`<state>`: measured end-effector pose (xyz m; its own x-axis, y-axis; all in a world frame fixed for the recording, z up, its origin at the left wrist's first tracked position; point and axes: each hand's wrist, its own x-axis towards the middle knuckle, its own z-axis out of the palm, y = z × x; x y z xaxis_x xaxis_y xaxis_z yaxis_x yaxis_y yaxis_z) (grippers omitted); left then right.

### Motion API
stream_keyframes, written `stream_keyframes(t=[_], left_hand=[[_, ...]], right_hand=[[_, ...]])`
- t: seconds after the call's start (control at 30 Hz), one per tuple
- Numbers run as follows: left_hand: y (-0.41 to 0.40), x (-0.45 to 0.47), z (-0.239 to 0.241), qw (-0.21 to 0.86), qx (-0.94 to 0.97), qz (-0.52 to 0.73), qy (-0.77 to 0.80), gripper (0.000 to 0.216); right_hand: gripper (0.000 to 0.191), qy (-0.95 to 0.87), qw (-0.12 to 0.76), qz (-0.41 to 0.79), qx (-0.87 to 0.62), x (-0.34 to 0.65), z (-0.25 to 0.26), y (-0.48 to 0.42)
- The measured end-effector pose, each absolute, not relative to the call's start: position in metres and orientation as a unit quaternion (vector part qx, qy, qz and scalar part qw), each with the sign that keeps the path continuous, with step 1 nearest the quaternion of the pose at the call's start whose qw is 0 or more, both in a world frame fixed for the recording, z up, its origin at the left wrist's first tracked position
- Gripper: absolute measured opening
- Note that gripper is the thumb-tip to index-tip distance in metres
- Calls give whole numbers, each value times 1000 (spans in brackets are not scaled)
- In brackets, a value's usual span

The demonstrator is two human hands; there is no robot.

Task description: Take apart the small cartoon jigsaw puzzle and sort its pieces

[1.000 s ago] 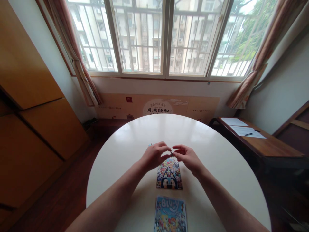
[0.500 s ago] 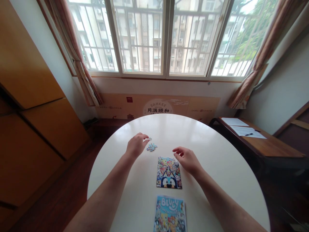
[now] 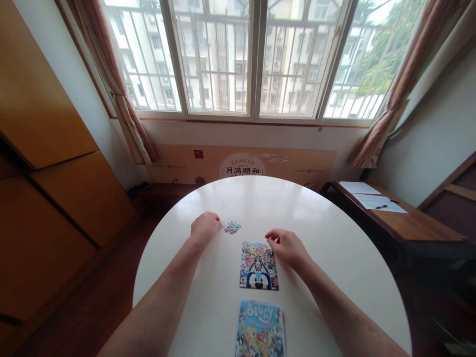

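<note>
On the round white table (image 3: 334,277) lies a partly assembled jigsaw puzzle (image 3: 259,267), with a dark blue cartoon dog's face at its near end and an uneven far edge. Beyond it, to the left, is a small pile of loose puzzle pieces (image 3: 232,227), mostly pale blue. My left hand (image 3: 206,227) is just left of this pile, its fingertips pinched on a pale puzzle piece (image 3: 222,223). My right hand (image 3: 287,244) rests at the puzzle's far right corner, fingers curled and fingertips together. Whatever they may hold is too small to make out.
Nearest me lies a picture sheet or box lid (image 3: 260,329) lettered "Bluey". To the right, a wooden desk (image 3: 427,223) bears papers (image 3: 379,202) and a pen. A window with curtains is ahead, and wooden cabinets (image 3: 82,198) stand at left.
My left hand has drawn back slightly leftward and toward me from beyond the pile, keeping the small piece. The fingers of my right hand have closed more at the puzzle's corner.
</note>
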<state>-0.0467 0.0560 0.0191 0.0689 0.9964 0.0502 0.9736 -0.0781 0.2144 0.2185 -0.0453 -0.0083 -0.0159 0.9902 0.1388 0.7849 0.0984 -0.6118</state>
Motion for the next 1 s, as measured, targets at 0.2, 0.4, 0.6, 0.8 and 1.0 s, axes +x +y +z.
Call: stream_keyframes(t=[0.2,0.4,0.6,0.8,1.0], left_hand=[[59,-46,13,66,746,83,658,18],[56,-42,14,65,760,82,641,23],[55,-42,15,71,765,92,634,21],[44,-28,18,43,790,164,589,24],[12,7,12,109,892,170,405,17]], right_hand=[[23,-688,271,182,-648,218,-7,-46],[24,-690,269,184,-646,217,-5,-47],[24,-694,261,180,-647,218,-7,-46],[25,-706,236,175,-644,219,-8,-45],[28,-735,213,152,-625,217,-7,-47]])
